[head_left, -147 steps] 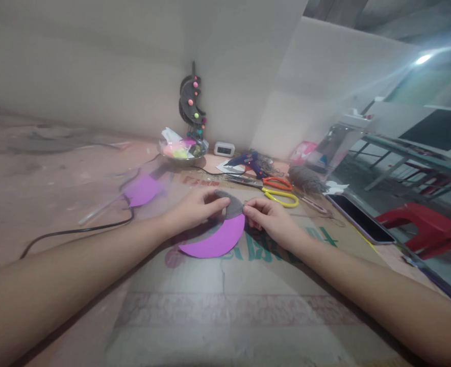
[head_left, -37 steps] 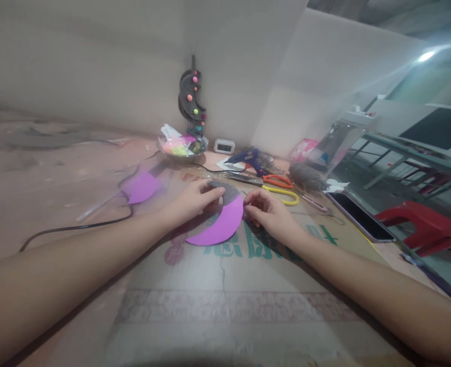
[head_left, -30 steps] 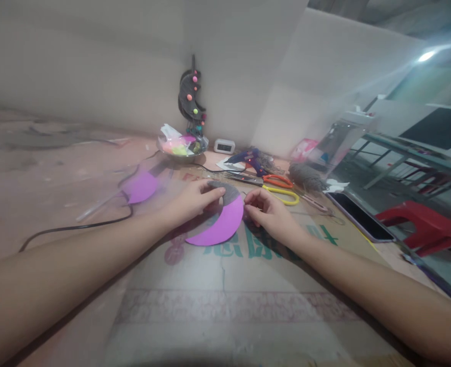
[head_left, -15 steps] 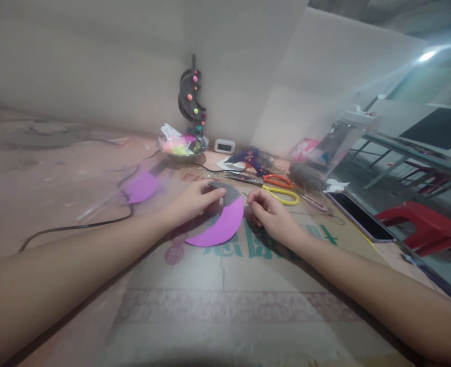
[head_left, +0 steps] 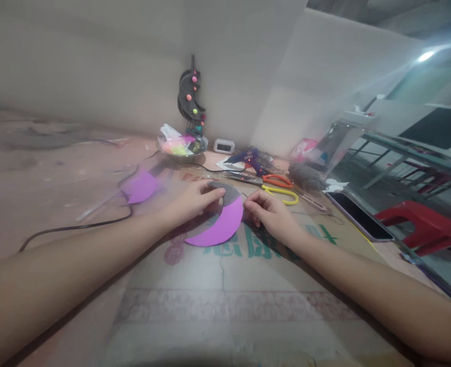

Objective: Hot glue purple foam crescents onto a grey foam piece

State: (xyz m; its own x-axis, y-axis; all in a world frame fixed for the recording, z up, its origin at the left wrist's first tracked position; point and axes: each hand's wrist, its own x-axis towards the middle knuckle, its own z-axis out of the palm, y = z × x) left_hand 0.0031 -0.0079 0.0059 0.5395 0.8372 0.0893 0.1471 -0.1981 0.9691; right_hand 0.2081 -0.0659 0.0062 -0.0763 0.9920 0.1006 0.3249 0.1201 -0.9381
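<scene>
A purple foam crescent lies on a sheet of printed cardboard; its upper tip is wound in grey yarn. My left hand presses down on the wrapped end, fingers curled over it. My right hand sits just right of the crescent with its fingers pinched together, apparently on a thin strand of the yarn that I can barely see.
Beyond the hands lie orange scissors, yellow scissors, a blue glue gun, a grey yarn ball, a bowl of pompoms, a decorated dark crescent and a small clock. Another purple piece and a black cable lie left; a phone right.
The crescent has more grey wrapping than 4.9 s ago and lies slightly farther away. Over the last second my right hand lifted a little, then returned to the crescent's edge. The left hand stays put.
</scene>
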